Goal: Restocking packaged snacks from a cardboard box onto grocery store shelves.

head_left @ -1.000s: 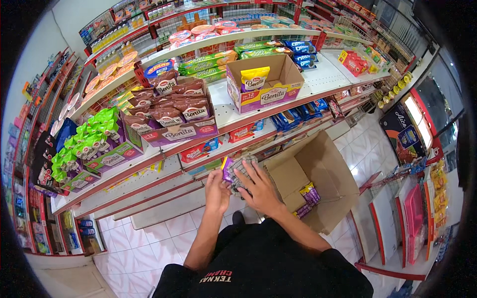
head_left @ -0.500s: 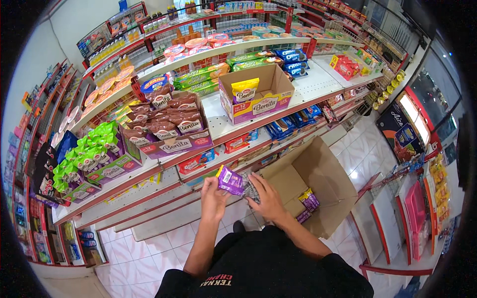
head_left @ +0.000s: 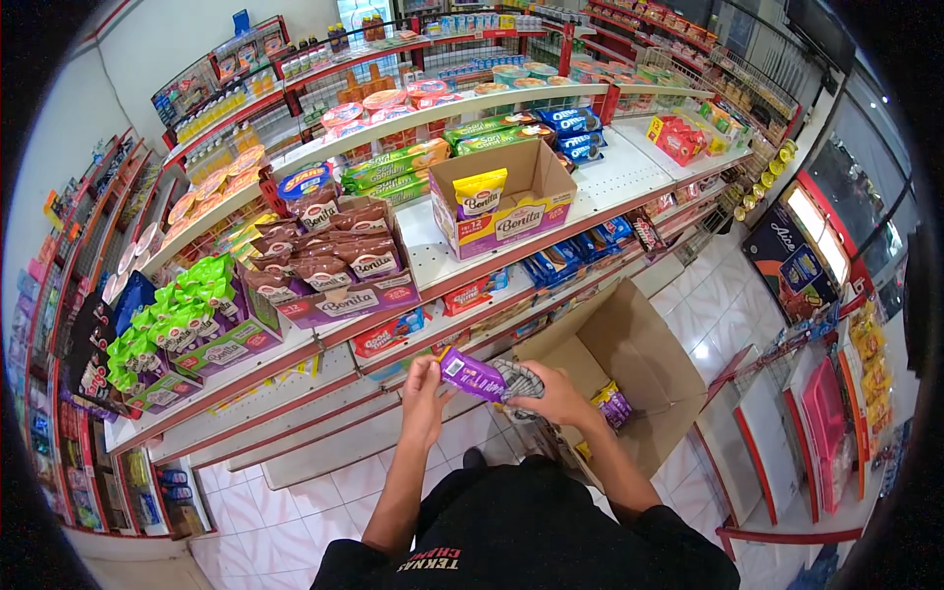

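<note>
Between my hands is a purple snack pack (head_left: 470,375) with a yellow edge and a white label patch. My left hand (head_left: 423,395) pinches its yellow-edged left end. My right hand (head_left: 559,397) is closed around a grey striped cloth (head_left: 521,382), which is pressed over the pack's right end and hides it. Just right of my right hand, an open cardboard carton (head_left: 661,344) stands low with several purple and yellow packs (head_left: 612,403) in it. Above my hands, on the top shelf, an open display box (head_left: 515,222) shows one yellow pack (head_left: 481,195) in it.
Left of that box stand a box of brown pouches (head_left: 369,285) and boxes of green pouches (head_left: 187,315). Green biscuit packs (head_left: 393,167) and blue biscuit packs (head_left: 575,128) lie behind. The shelf's red-edged front (head_left: 393,302) runs across, with white lower tiers beneath. At right are more racks (head_left: 762,442).
The pack has turned to show more of its long side. My right hand and the cloth have slid to the right along it, and my left hand has moved slightly.
</note>
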Available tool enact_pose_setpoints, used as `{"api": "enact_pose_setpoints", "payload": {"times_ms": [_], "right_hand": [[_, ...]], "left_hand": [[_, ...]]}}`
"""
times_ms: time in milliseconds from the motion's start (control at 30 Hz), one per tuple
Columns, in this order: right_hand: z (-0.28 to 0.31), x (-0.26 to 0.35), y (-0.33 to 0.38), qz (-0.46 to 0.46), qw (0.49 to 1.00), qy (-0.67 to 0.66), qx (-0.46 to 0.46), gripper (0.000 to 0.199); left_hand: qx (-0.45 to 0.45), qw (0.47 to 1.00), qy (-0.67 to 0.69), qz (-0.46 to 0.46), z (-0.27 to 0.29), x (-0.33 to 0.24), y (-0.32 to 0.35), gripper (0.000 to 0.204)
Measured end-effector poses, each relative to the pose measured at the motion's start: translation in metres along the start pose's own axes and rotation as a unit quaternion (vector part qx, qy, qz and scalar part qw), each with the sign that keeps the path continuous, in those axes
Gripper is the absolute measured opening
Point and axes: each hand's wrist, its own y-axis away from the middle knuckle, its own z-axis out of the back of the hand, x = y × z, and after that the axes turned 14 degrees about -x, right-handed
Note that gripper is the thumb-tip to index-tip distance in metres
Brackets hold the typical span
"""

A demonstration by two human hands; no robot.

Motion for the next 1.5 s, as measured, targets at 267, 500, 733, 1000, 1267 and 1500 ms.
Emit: {"api": "enact_pose_setpoints", "payload": {"times_ms": [267,500,733,1000,1267,1500], "right_hand": [[0.014,0.003,-0.003,0.267,0.938,0.206,-0.084,0.057],[0.029,0.004,0.000,0.393,0.880,0.234,-0.128,0.055],[0.027,0.001,0.003,0.176,0.955,-0.039,-0.237,0.052],[-0.002,-0.002,0.011,0.009,0.963,-0.186,-0.197,0.048],[-0.005,-0.019,0.004,-0.096,0.888,-0.347,-0.288,0.048],[-0.013,-0.040,0.000,-0.228,0.800,-0.439,-0.339,0.061]], "left_hand": [[-0.043,0.974,0.125,0.186,0.018,0.024,0.000,0.042],[0.094,0.935,0.160,0.302,0.034,0.029,0.004,0.057],[0.188,0.958,0.098,0.192,0.030,0.038,0.013,0.079],[0.219,0.945,0.017,0.243,0.011,0.034,0.016,0.076],[0.206,0.964,-0.167,0.018,0.004,0.017,0.016,0.076],[0.171,0.969,0.146,0.104,0.010,0.015,0.020,0.064]]}}
